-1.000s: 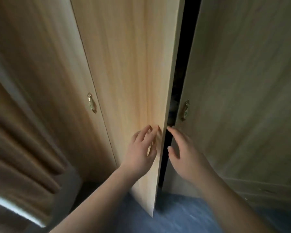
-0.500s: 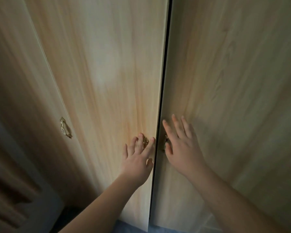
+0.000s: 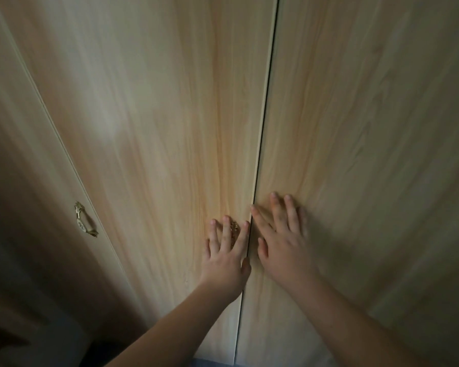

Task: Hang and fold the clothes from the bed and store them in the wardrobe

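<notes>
Two bare forearms reaching forward, left hand (image 3: 227,256) flat, fingers spread over one brass handle (image 3: 234,225) on the middle wardrobe door (image 3: 157,128), right hand (image 3: 284,247) flat, fingers spread, on the right door (image 3: 368,128), thin dark seam between them, third door (image 3: 24,154) at left with a second brass handle (image 3: 84,219).

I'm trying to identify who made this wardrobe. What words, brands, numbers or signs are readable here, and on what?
No text can be read.
The wardrobe doors show only wood grain.
The brass handle has a pale oval inlay with a mark too small and blurred to read.
</notes>
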